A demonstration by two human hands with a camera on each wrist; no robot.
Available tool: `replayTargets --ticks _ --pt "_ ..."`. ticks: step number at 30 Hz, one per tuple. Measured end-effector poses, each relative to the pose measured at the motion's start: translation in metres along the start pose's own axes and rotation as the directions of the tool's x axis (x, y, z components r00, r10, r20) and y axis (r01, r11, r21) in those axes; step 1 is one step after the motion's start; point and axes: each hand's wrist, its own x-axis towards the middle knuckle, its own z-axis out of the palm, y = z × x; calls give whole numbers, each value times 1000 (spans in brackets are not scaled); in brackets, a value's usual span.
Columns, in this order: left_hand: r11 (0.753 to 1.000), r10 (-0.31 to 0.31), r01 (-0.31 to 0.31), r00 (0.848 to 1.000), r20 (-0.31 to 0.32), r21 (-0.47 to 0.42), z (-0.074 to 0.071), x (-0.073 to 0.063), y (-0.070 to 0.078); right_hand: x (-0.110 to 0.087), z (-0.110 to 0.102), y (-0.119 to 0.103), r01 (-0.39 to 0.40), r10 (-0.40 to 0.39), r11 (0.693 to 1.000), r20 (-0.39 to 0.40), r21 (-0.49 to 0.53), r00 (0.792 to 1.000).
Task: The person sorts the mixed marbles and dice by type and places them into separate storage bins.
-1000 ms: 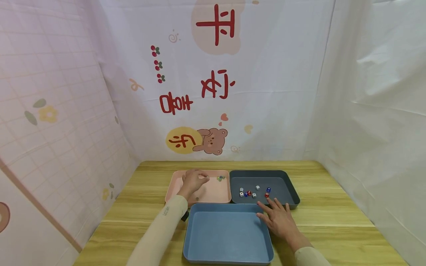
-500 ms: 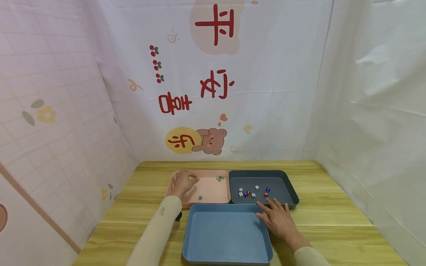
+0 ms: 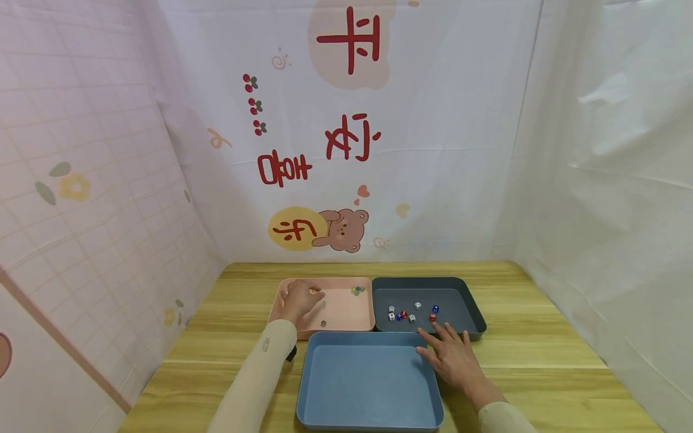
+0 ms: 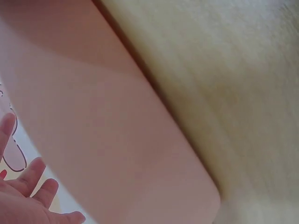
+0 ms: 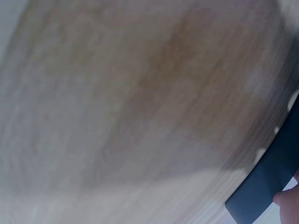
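Note:
In the head view my left hand (image 3: 299, 300) is over the left part of the pink tray (image 3: 346, 328), thumb and fingers around a small yellow piece (image 3: 313, 291). Whether it pinches that piece I cannot tell. The left wrist view shows several bent, spread fingers (image 4: 35, 175) beyond the tray wall. Two small clear-greyish pieces, a nearer one (image 3: 323, 323) and a fainter one (image 3: 323, 305), lie right of the hand. A cluster of green, yellow and blue pieces (image 3: 358, 290) sits at the tray's far right. My right hand (image 3: 453, 359) rests with fingers spread at the corner of the blue tray (image 3: 373, 385).
Against the pink tray stands a dark grey tray (image 3: 460, 300) holding white, red and blue dice (image 3: 403, 314). All three trays are on a wood-grain table (image 3: 541, 361). A printed white cloth (image 3: 449, 150) hangs behind and at both sides.
My left hand has moved left within the pink tray, away from the colourful cluster. A faint clear piece now shows beside its thumb. The right hand stays in place.

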Motion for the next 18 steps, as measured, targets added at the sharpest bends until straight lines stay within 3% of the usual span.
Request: replayTargets --ticks 10,14,18 --pt "1000 9 -9 1000 -13 21 -11 0 -2 5 1 -4 27 -27 1000 -16 -9 1000" --pt "999 48 -48 999 -8 23 -11 -1 5 4 -1 0 32 -33 999 -31 -17 999" --pt "992 95 -95 996 7 86 -8 -6 19 -1 -5 7 30 -31 999 -53 -22 998"
